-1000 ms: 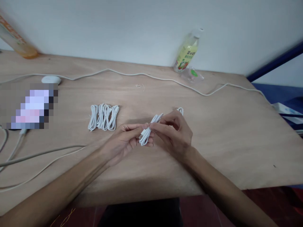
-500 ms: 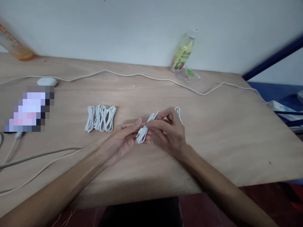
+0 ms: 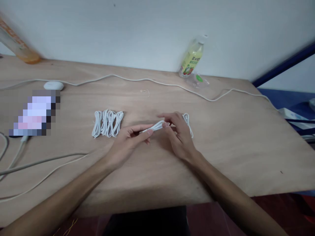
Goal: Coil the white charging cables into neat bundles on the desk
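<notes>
A bundled white cable [image 3: 157, 125] is held over the middle of the table. The thumb and fingers of my left hand [image 3: 131, 137] pinch its left end. My right hand [image 3: 178, 132] is at the bundle's right end, thumb touching or nearly touching it, with the fingers apart. Several coiled white cables [image 3: 107, 123] lie side by side to the left of my left hand. Another coiled white cable [image 3: 188, 124] rests just right of my right hand, partly hidden by it.
A long white cord [image 3: 147, 79] crosses the table's back. A yellow-labelled bottle [image 3: 193, 59] and a plastic wrapper [image 3: 199, 81] stand near the wall. At the left are a blurred phone [image 3: 36, 113], a white case [image 3: 53, 86], an orange bottle [image 3: 24, 52] and cords [image 3: 49, 160].
The cable bundle has turned flatter and shifted up and right. My right hand's fingers have spread from their pinch, while my left thumb now presses on the bundle. The view has shifted slightly.
</notes>
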### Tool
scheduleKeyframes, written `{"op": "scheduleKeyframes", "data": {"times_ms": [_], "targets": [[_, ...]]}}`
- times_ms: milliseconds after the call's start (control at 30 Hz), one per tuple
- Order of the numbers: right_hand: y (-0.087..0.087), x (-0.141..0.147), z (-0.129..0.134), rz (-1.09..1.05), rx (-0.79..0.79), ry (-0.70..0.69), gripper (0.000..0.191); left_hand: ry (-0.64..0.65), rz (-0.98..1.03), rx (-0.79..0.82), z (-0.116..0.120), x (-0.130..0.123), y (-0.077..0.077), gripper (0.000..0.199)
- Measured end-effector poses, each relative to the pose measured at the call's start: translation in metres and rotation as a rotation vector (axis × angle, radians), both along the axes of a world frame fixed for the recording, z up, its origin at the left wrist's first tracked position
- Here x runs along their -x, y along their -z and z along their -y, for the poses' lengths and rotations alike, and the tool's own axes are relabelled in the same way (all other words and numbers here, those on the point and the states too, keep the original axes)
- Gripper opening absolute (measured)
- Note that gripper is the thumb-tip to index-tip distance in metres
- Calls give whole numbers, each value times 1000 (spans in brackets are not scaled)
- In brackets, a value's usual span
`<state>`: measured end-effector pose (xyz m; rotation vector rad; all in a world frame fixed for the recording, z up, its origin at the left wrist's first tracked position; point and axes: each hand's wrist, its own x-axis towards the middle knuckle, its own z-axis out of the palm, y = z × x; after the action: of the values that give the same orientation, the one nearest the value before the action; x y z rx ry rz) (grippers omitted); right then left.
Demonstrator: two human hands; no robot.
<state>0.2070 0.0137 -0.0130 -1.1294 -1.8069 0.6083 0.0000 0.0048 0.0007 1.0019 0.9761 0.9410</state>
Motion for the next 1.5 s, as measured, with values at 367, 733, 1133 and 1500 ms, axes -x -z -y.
{"op": "scheduleKeyframes", "data": {"times_ms": [367,733,1133,1500], "targets": [[-2,7,4,2,190,-160,21,-65,-166,-194,0,-4,-1,20],[-7,7,6,-142,401,-287,37,-83,-251,-306,3,-3,-3,14],[-14,-2,1,-609,1029,-603,28,65,36,-122,-3,-1,-4,28],[-16,1,-6,-550,645,-408,27,75,49,-138,-1,-1,-2,44]]}}
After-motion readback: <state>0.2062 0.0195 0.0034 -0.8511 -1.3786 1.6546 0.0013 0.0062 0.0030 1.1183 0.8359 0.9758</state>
